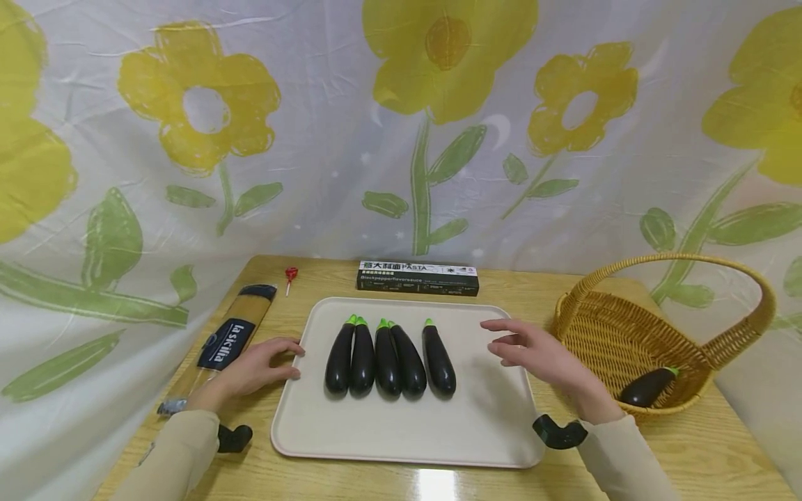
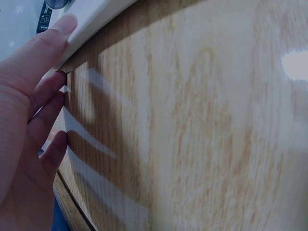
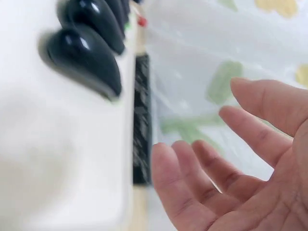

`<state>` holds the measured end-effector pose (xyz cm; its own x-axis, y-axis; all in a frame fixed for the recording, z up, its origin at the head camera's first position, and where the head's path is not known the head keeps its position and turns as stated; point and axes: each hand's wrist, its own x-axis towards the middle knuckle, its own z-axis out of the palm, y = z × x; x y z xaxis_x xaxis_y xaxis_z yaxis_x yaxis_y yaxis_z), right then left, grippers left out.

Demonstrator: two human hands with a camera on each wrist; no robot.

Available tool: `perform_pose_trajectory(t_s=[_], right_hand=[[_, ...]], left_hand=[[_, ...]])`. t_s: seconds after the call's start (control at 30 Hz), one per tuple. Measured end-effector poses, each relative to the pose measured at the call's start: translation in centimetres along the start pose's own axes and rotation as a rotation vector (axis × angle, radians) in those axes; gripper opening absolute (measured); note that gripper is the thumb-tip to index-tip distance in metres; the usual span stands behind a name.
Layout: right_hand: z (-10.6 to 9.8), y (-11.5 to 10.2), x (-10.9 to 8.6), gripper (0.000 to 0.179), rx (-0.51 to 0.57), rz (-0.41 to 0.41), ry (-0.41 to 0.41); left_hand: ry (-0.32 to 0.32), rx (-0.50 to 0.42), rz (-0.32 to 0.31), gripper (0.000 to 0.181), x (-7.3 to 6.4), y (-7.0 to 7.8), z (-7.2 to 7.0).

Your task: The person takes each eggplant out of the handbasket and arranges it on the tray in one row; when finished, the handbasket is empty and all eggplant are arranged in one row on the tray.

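Several dark eggplants (image 1: 386,358) with green stems lie side by side on a pale tray (image 1: 401,438); the rightmost eggplant (image 1: 441,362) sits a little apart. My left hand (image 1: 253,369) is at the tray's left rim, fingers loosely bent with nothing between them. In the left wrist view its thumb (image 2: 66,23) overlaps the white rim, the other fingers over the wood. Over the tray's right side hovers my right hand (image 1: 539,355), its fingers spread and holding nothing. Another eggplant (image 1: 648,387) lies inside the wicker basket (image 1: 601,327) on the right.
A lasicilia-labelled spaghetti pack (image 1: 228,341) lies left of the tray, beside my left hand. Behind the tray is a dark pasta box (image 1: 416,280), with a red lollipop (image 1: 291,277) to its left. A flowered cloth (image 1: 326,139) hangs along the table's back edge.
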<state>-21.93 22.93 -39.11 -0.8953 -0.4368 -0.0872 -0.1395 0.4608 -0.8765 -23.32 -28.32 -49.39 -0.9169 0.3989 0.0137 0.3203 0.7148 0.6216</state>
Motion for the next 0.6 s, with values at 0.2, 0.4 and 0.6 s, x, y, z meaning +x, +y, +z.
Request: perform_pose_trajectory(t_s=[0.2, 0.4, 0.6], right_hand=[[-5.1, 0.7, -3.7, 0.051, -0.056, 0.047, 0.040], [-10.2, 2.4, -6.6, 0.061, -0.101, 0.148, 0.114], [-14.0, 5.1, -8.1, 0.069, -0.231, 0.261, 0.197]], left_hand=[[0.001, 0.003, 0.001, 0.036, -0.1, 0.1, -0.1], [-0.002, 0.007, -0.001, 0.037, -0.1, 0.2, -0.3], [-0.003, 0.010, -0.011, 0.036, -0.3, 0.2, -0.3]])
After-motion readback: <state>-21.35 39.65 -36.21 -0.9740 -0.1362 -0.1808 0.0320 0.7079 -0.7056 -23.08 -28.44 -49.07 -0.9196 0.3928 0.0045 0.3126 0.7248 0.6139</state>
